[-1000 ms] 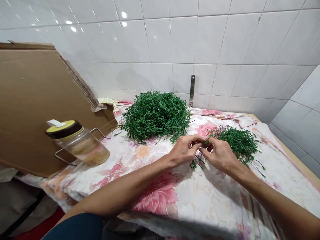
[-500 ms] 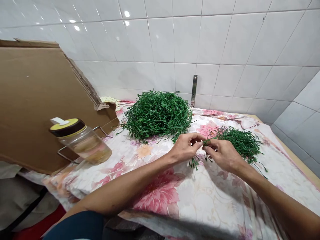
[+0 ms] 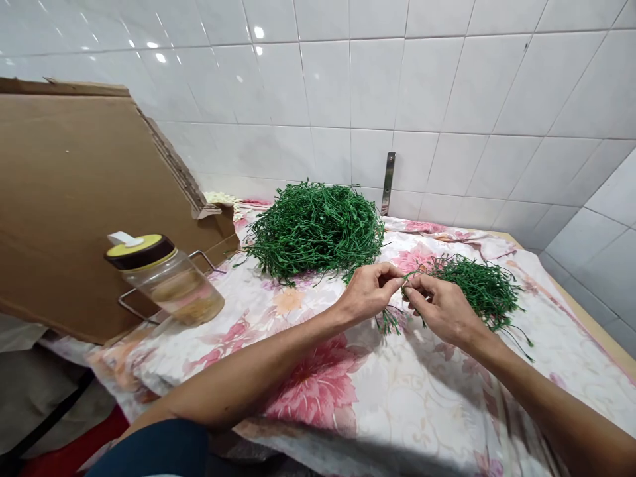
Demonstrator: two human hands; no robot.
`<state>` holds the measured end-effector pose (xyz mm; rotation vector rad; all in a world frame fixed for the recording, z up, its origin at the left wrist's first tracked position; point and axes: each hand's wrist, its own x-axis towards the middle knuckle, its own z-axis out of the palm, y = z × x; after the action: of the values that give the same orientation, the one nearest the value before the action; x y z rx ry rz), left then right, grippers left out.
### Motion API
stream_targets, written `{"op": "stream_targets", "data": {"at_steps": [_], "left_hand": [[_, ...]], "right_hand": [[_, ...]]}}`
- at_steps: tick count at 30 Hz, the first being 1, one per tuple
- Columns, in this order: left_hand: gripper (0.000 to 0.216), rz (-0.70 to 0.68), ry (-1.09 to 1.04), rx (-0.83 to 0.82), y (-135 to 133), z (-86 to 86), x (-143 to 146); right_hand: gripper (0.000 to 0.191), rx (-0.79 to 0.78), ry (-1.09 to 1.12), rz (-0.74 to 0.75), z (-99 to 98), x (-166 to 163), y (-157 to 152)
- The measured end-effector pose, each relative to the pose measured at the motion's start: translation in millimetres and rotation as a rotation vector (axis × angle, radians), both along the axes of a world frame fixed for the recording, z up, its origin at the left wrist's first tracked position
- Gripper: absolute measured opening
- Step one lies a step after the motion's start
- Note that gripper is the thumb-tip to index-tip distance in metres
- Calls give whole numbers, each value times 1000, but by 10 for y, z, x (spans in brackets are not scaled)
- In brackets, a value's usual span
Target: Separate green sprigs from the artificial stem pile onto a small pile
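Note:
My left hand (image 3: pixel 371 290) and my right hand (image 3: pixel 440 306) meet over the cloth, fingertips pinched almost together on a thin green plastic-looking stem (image 3: pixel 408 275). Fingers hide most of that stem. Below my left hand, a few green sprigs (image 3: pixel 388 320) hang or lie; I cannot tell whether the hand holds them. Beyond my left hand rises a large heap of tangled green stems (image 3: pixel 315 228). A smaller pile of the same stems (image 3: pixel 479 288) lies just past my right hand.
A flowered cloth (image 3: pixel 318 384) covers the table. On the left, a clear bottle with a yellow and black lid (image 3: pixel 173 285) leans by a metal wire piece, in front of a large cardboard sheet (image 3: pixel 89 218). White tiled wall (image 3: pixel 328 79) stands behind, with a metal strip (image 3: pixel 388 182).
Both hands stay nearly in place, and the fingers shift slightly on the stem. The green stem shows a little more between the fingertips. The view has moved slightly.

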<state>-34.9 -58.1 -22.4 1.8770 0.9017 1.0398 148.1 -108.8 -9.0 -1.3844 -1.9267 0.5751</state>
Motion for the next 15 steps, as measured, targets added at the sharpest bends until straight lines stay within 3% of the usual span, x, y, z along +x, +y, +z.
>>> {"op": "stream_targets", "data": {"at_steps": [4,12,15], "left_hand": [[30,15,24,-20,33,-19,1],[34,67,124,-38,40,-16,-5],[34,47,123,-52,20,4,-6]], "right_hand": [[20,103,-1,-45,-56,-2,-2],[14,448,-118,46,-183,41,66],[13,500,-157,35,-200,44,76]]}}
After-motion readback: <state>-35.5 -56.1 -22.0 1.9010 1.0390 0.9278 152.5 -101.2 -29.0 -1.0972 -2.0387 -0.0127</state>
